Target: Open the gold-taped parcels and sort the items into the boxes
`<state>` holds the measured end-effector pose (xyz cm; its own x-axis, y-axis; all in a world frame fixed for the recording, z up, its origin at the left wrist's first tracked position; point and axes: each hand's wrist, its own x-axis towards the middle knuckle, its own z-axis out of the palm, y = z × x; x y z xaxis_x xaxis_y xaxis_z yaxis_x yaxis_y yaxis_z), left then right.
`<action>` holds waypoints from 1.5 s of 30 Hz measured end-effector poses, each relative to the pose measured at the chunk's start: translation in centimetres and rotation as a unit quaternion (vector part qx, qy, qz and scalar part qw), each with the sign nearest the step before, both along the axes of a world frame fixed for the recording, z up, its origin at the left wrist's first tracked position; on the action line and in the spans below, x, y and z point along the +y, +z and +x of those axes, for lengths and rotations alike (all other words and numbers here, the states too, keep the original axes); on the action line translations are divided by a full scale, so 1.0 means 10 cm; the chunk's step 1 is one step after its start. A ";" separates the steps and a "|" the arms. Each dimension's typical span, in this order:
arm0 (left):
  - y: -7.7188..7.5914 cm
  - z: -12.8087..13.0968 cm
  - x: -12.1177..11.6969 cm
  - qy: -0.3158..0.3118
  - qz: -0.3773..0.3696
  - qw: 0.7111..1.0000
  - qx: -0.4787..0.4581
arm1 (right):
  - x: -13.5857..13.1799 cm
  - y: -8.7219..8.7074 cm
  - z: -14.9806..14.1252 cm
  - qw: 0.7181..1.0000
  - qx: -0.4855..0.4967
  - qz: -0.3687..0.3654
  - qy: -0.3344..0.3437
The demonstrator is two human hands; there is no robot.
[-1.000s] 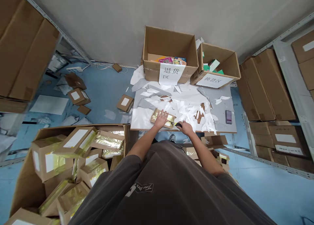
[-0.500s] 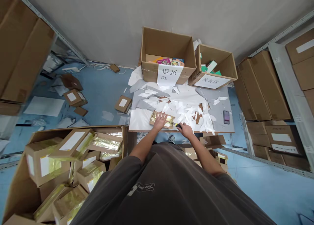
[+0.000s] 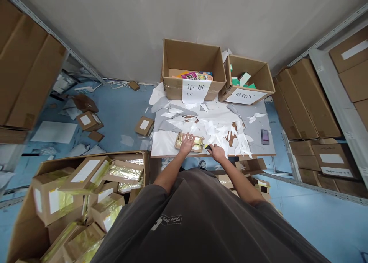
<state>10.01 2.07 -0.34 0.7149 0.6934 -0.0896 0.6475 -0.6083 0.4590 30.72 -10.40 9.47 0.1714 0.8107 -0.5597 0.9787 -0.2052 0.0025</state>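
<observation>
A small cardboard parcel [image 3: 197,148] wrapped in yellowish tape lies at the table's front edge. Across its top rests my left hand [image 3: 187,142], fingers spread and pressing it down. My right hand [image 3: 217,152] is closed round a box cutter [image 3: 208,147] with a black and yellow handle. The cutter points left, its tip at the parcel's right end; whether the blade is in the tape I cannot tell. Torn white paper scraps [image 3: 214,131] cover the tabletop beyond and to the right of the parcel.
Two open cartons with handwritten signs stand at the back: one with books [image 3: 172,87], one with green-white boxes [image 3: 226,92]. A phone [image 3: 265,136] lies right. A large carton [image 3: 146,167] full of taped parcels is at my left. Stacked cartons [image 3: 313,98] line the right shelf.
The view has tilted slightly, so everything sits a little lower in the picture. Both hands, the parcel and the box cutter keep nearly the same places relative to each other.
</observation>
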 end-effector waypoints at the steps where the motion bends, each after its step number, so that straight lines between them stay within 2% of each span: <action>1: -0.01 0.01 -0.01 0.001 0.001 1.000 -0.001 | -0.05 0.00 0.00 1.000 -0.004 0.004 -0.013; 4: -0.03 0.02 -0.03 0.003 0.007 1.000 -0.003 | -0.11 0.00 -0.01 0.999 -0.007 0.009 -0.034; 10: -0.05 0.02 -0.01 0.009 0.008 1.000 0.002 | 0.08 -0.07 -0.04 1.000 0.012 0.004 0.017; 12: -0.05 0.03 -0.01 0.013 0.008 1.000 0.003 | 0.03 -0.05 0.11 1.000 0.004 -0.001 -0.002; 15: -0.05 0.05 -0.02 0.014 0.006 1.000 -0.002 | -0.21 0.05 0.48 0.993 -0.043 -0.026 -0.105; 16: -0.05 0.05 -0.02 0.015 0.007 1.000 -0.005 | -0.30 0.09 0.59 0.991 -0.050 -0.023 -0.118; 18: -0.05 0.06 -0.01 0.016 0.007 1.000 -0.009 | -0.43 0.15 0.72 0.995 -0.039 -0.006 -0.096; 21: -0.03 0.06 0.00 0.020 0.005 1.000 -0.007 | -0.43 0.13 0.58 0.999 0.008 0.008 -0.049; 25: -0.02 0.05 0.00 0.022 0.001 1.000 -0.003 | -0.18 -0.02 0.11 0.998 0.058 0.014 -0.013; 28: -0.03 0.04 0.00 0.016 0.003 1.000 0.000 | 0.00 -0.10 -0.06 0.998 0.057 0.020 -0.006; 31: -0.05 0.05 -0.01 0.014 0.010 1.000 0.002 | 0.04 -0.11 -0.01 0.999 0.028 0.018 -0.019; 37: -0.12 0.10 -0.05 0.010 0.007 1.000 -0.005 | -0.12 -0.11 0.12 0.998 0.009 -0.009 -0.055; 42: -0.23 0.08 -0.04 0.020 0.044 0.998 -0.048 | 0.07 -0.12 0.03 1.000 0.016 0.005 0.018; 45: -0.29 0.09 -0.04 0.031 0.063 0.995 -0.068 | 0.11 -0.07 0.06 0.999 -0.003 0.004 0.037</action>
